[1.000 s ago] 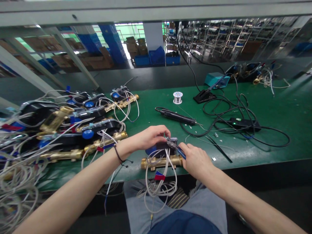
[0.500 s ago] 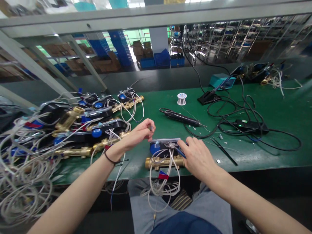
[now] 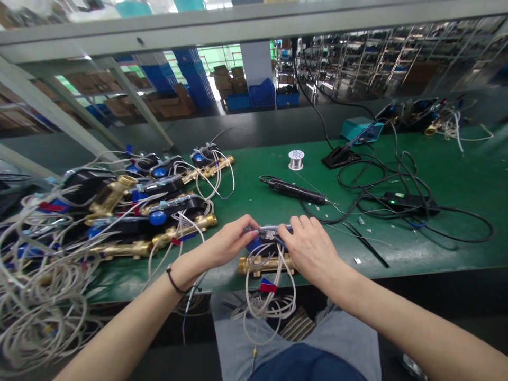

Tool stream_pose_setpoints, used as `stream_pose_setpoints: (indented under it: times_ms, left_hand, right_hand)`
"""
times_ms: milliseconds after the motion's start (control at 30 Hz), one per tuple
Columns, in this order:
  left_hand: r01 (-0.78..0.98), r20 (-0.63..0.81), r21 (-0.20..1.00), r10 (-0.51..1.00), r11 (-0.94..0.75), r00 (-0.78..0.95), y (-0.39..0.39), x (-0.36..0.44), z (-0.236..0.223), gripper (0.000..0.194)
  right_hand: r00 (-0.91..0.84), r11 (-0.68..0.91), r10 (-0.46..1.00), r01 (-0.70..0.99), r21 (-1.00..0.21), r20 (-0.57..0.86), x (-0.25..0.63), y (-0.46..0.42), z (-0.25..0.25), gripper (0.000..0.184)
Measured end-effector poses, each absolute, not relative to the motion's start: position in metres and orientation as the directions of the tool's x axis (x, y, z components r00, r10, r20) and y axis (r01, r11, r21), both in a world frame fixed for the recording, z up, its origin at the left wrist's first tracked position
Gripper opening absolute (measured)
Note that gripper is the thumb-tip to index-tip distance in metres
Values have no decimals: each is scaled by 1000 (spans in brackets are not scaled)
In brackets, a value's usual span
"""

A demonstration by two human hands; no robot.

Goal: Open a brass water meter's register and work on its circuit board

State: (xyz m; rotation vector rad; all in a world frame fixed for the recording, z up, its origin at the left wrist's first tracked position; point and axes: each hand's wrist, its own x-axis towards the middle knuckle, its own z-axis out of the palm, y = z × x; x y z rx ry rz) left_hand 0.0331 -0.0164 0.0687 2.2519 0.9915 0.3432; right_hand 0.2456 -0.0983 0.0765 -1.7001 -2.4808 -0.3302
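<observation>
A brass water meter (image 3: pixel 266 262) with a black and blue top lies at the near edge of the green bench (image 3: pixel 456 174), its white cables (image 3: pixel 270 301) hanging over my lap. My left hand (image 3: pixel 226 244) grips the left end of the meter's top with curled fingers. My right hand (image 3: pixel 309 248) is closed over the right end of the top, and blue-handled pliers (image 3: pixel 278 239) show under its fingers.
A pile of brass meters (image 3: pixel 151 211) with tangled white wires (image 3: pixel 43 286) fills the left of the bench. Further back lie a soldering iron (image 3: pixel 296 190), a solder spool (image 3: pixel 296 160), an iron stand (image 3: pixel 341 156) and black cables (image 3: pixel 397 190) with a power adapter.
My left hand, lifted to the left half a second ago, has come back down onto the meter's left end. My right hand has slid up over the meter's top.
</observation>
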Motion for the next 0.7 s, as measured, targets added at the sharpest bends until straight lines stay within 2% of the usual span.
stream_pose_setpoints:
  times_ms: [200, 367, 533, 700]
  left_hand:
    - [556, -11, 663, 736, -501, 677, -17, 33, 67, 21]
    - [543, -14, 695, 747, -471, 665, -15, 37, 71, 20]
    - [400, -73, 888, 788, -228, 612, -3, 36, 72, 26]
    - [285, -133, 958, 866, -12, 483, 23, 45, 67, 31]
  right_hand:
    - [-348, 335, 927, 935, 113, 136, 237, -100, 81, 19]
    - [-280, 280, 960, 960, -7, -30, 233, -99, 87, 26]
    - [-230, 221, 967, 971, -94, -105, 237, -98, 80, 23]
    - [-154, 134, 980, 979, -151, -128, 256, -115, 72, 20]
